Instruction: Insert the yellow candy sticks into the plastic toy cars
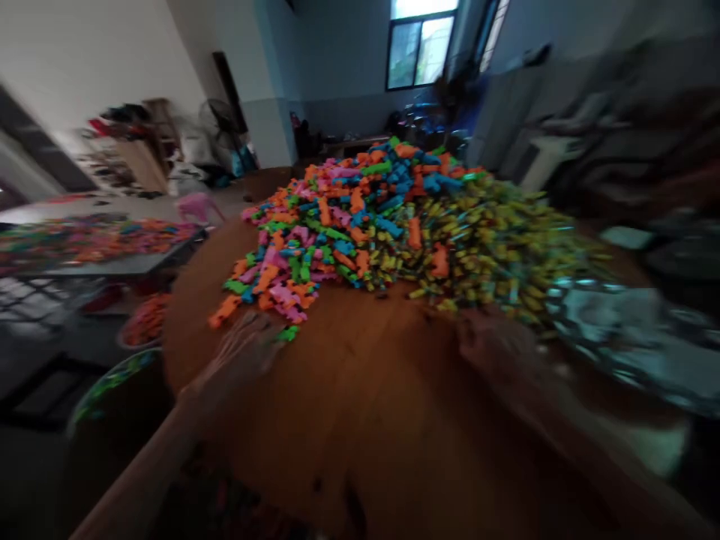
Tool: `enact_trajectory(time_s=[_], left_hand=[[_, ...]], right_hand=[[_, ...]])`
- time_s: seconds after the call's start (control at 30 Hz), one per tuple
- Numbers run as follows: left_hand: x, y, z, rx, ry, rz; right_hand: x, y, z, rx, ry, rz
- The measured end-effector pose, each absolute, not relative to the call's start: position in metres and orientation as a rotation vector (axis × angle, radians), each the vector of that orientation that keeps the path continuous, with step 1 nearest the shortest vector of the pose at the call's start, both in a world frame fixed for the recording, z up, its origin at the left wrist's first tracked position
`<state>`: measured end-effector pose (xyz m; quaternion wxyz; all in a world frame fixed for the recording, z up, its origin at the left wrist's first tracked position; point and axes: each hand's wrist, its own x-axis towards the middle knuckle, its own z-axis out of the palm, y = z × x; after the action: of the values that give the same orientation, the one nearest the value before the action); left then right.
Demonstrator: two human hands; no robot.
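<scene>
Pretty blurry shot, so take the details loosely. Closest in, both arms reach forward over a round brown bench (360, 420). The left hand (244, 349) lies low on the wood, fingers stretched toward the near edge of a big pile of plastic pieces (388, 225), right by a stray green piece (288, 334) and just short of an orange piece (223, 310). Looks spread out and not holding anything, but the smear makes it hard to be sure. The right hand (492, 341) is at the pile's near right edge, where the yellow bits start; can't tell if it's clenched or loose.

The pile itself covers the far half of the bench: orange, pink, blue and green on the left, mostly yellow on the right. Something shiny and crinkly (630, 337) sits right of it. Far left, a second bench (112, 262) carries more coloured pieces. A window (421, 49) is at the back.
</scene>
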<state>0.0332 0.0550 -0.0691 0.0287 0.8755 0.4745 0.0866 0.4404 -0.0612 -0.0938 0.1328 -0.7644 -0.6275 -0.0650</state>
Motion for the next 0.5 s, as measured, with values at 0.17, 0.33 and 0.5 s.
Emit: enact_trajectory(time_s=[0.17,0.33,0.5], left_hand=[[0.074,0.05,-0.08,2.57,1.155,0.186],[0.121,0.034,-0.071,2.535,1.178,0.177],[0.13,0.039,-0.061,2.433,1.115,0.107]], right_hand=[[0.411,-0.075,-0.075,-2.188,-2.06,-0.004],[0.393,-0.07,-0.064,-2.118,-2.165,0.158],[0.38,-0.051,-0.064,-2.084,-2.33,0.268]])
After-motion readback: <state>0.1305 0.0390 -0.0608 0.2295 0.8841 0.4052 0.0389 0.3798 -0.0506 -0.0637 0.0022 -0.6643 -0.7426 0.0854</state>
